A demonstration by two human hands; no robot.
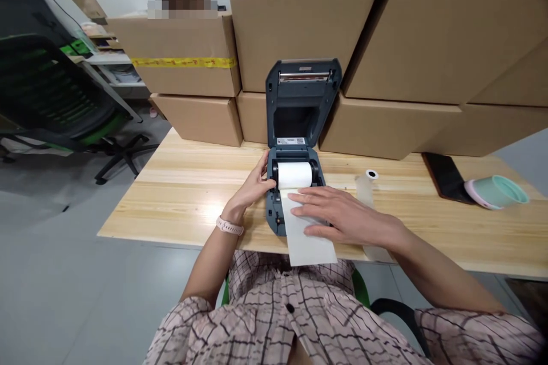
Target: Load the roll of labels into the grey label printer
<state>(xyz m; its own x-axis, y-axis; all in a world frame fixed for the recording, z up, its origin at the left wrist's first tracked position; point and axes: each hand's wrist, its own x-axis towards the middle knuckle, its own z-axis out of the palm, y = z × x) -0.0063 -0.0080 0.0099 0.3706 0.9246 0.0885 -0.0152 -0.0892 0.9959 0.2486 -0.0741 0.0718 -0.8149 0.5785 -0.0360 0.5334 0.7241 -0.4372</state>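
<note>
A dark grey label printer [272, 205] stands on the table with its lid [274, 100] raised and tilted back. Inside sits a white label roll [294, 175] between black holders. From it a white label strip [311, 248] runs forward over the printer's front and past the table edge. My left hand [253, 185] grips the printer's left side, thumb on the inner rim near the roll holder and fingers along the outside. My right hand [338, 214] lies on the strip, fingers stretched out and apart, covering the printer's right front.
A small roll [371, 174] with a trailing pale strip [365, 191] lies right of the printer. Farther right are a dark phone [447, 177] and a mint cup [500, 191]. Stacked cardboard boxes [299, 23] wall the table's back. An office chair [55, 85] stands left; people are behind the boxes.
</note>
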